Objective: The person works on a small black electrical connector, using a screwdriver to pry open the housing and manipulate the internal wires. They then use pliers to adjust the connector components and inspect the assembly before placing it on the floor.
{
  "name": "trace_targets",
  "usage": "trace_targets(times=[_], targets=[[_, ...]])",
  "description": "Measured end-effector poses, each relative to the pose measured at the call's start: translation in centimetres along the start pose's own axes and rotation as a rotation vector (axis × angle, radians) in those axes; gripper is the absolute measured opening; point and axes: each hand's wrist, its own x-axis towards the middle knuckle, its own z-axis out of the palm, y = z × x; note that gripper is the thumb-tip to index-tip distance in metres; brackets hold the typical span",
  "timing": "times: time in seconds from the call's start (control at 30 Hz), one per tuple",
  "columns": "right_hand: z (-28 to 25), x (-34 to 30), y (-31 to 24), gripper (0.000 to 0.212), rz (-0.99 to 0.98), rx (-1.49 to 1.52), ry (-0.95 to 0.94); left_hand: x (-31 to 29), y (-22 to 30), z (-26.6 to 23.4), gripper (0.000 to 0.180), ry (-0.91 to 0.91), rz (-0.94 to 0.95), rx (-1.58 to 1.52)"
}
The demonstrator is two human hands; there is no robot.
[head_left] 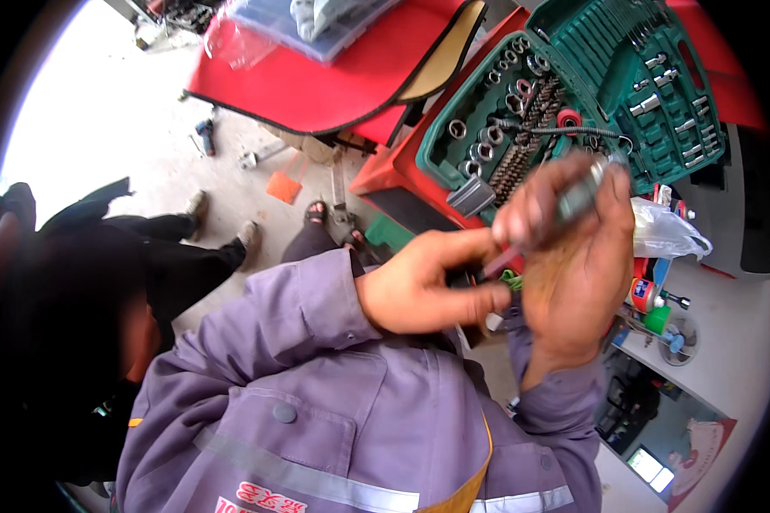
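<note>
Right hand [577, 265] wraps the tool [578, 197]; left hand [428, 278], close beside, curls near its lower end, exact grip unclear. Tool slants between the hands, socket case [479, 107] beyond. For control, steady both ends and hold it straight.

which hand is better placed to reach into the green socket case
Probably the right hand: it overlaps the open green socket case in view, while the left hand sits lower. The right grips a blurred tool, though.
</note>
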Motion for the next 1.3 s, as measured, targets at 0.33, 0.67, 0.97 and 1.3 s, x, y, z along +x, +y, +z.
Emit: trace_targets(times=[0.33,0.67,0.97,1.3], targets=[[-2.8,-6.0,3.8,0.028,-0.238,-0.669,0.24,5.4,-0.7,-0.5,0.05,0.189,-0.011,-0.285],[-3.6,-4.9,4.7,0.016,0.143,-0.037,0.157,6.8,0.3,1.9,0.046,0.434,-0.116,-0.272],[-3.4,-5.0,7.1,0.012,-0.512,-0.495,0.25,6.5,-0.1,3.4,0.045,0.546,-0.048,-0.045],[-4.1,-5.1,8.3,0.017,-0.756,-0.64,0.247,6.2,-0.1,4.6,0.043,0.638,-0.222,-0.283]])
